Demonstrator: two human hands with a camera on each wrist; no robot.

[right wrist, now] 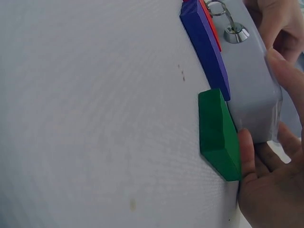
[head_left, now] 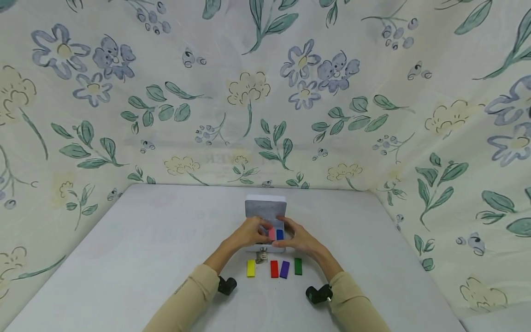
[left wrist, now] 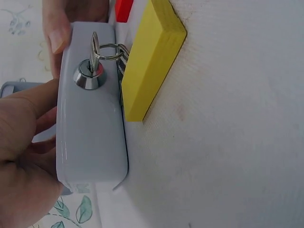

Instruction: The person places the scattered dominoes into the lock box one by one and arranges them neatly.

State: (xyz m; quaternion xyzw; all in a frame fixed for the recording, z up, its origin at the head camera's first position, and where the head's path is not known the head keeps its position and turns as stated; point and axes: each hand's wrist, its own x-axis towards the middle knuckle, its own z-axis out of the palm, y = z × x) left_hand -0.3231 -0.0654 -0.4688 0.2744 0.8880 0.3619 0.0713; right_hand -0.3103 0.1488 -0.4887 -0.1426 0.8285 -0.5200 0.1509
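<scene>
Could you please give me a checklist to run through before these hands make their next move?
1. Lid open: ok, raised at the back of the box.
2. Key in the lock: ok.
3. Right hand on the box: ok, thumb on its front edge.
4. Left hand gripping the pink block: cannot tell; its fingers are at the block, but their hold is unclear.
5. Blue block inside the box: ok, right of the pink one.
6. Space before the box clear: not ok; yellow block, red block, purple block and green block are there.
</scene>
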